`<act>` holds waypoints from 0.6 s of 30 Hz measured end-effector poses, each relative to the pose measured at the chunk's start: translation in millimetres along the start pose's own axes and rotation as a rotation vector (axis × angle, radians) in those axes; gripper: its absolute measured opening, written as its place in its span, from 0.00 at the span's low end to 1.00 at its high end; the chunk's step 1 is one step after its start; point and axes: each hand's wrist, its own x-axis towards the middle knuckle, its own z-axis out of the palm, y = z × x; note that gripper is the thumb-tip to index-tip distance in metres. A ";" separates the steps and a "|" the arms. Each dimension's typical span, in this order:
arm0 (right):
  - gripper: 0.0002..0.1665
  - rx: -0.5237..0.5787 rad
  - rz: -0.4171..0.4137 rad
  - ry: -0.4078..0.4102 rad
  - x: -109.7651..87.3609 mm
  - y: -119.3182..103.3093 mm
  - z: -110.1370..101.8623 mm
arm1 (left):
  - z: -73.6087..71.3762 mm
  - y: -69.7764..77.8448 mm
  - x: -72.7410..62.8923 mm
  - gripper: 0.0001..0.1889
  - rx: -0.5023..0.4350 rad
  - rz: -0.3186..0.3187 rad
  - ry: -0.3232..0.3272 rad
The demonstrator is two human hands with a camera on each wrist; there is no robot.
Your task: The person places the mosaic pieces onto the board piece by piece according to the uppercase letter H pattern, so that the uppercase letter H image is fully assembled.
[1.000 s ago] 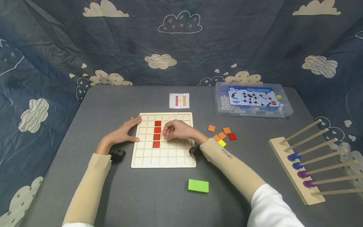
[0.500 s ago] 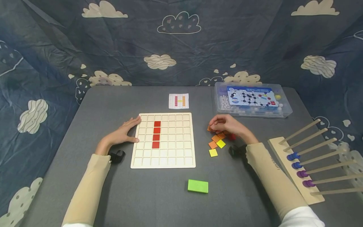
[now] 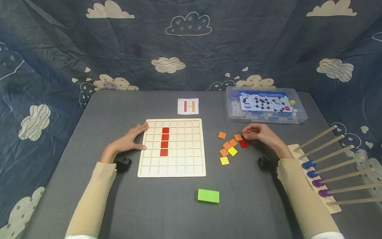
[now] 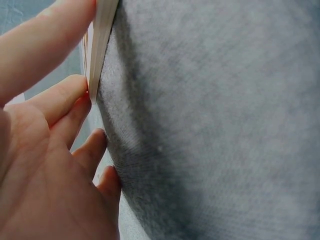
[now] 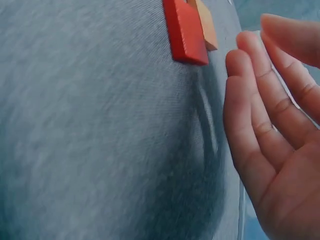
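Observation:
In the head view my left hand (image 3: 128, 138) rests at the left edge of a pale wooden grid board (image 3: 182, 162), thumb and fingertips touching it, fingers mostly straight. The left wrist view shows those fingers against the side of the board (image 4: 102, 42). A column of red square tiles (image 3: 164, 144) fills several cells of the board. To the right, my right hand (image 3: 262, 134) hovers beside a loose red tile (image 3: 244, 144) and an orange tile (image 3: 237, 137). In the right wrist view its fingers are loosely bent, holding nothing, apart from the red tile (image 5: 185, 32).
More orange tiles (image 3: 222, 135) and yellow tiles (image 3: 224, 161) lie right of the board. A small patterned card (image 3: 188, 106) sits behind it, a green block (image 3: 208, 196) in front. A clear plastic case (image 3: 265, 117) stands back right; a wooden peg rack (image 3: 326, 205) is under the right forearm's side.
My right hand has left the board, passed over the loose tiles and moved right to beside the red one. The left hand stays at the board's edge.

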 end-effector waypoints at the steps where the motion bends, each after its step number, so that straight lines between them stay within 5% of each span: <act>1: 0.20 -0.009 0.000 -0.005 -1.2 0.8 0.2 | 0.0 0.0 -0.1 0.51 0.001 -0.001 0.001; 13: 0.14 -0.252 -0.080 0.016 -4.7 4.3 13.9 | -0.6 -0.2 -1.1 0.50 -0.001 0.014 0.007; 18: 0.15 -0.272 -0.075 0.019 -4.0 3.1 15.5 | -1.1 -0.6 -0.2 0.50 -0.001 0.012 -0.001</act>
